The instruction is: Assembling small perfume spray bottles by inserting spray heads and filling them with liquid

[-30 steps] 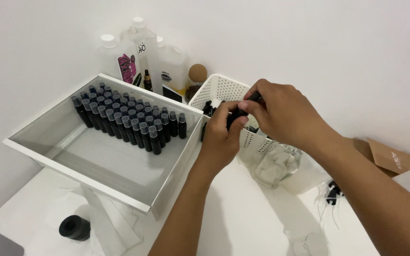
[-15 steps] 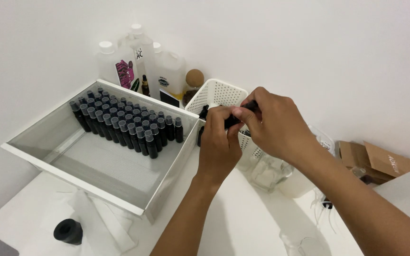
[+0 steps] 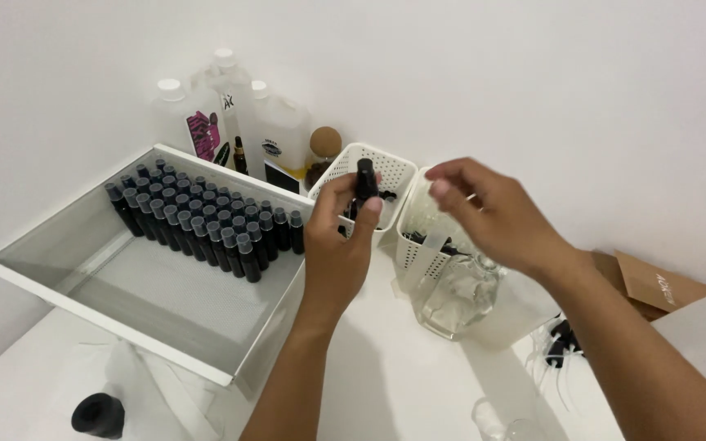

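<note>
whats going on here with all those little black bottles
A person's left hand holds one small black bottle upright above a white perforated basket. The right hand hovers open over a second basket, holding nothing. Rows of matching capped bottles stand in the white tray on the left.

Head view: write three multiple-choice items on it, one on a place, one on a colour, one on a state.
1. Where do the rows of small dark bottles stand?
A. in the white tray
B. in a perforated basket
C. on the brown box

2. What colour is the small bottle in the left hand?
A. white
B. black
C. red

3. How is the right hand?
A. gripping a jug
B. flat on the table
C. raised, fingers loose, holding nothing

Answers: 1 A, they line the tray's far end. 2 B, black body and cap. 3 C, it hangs over the basket.
</note>
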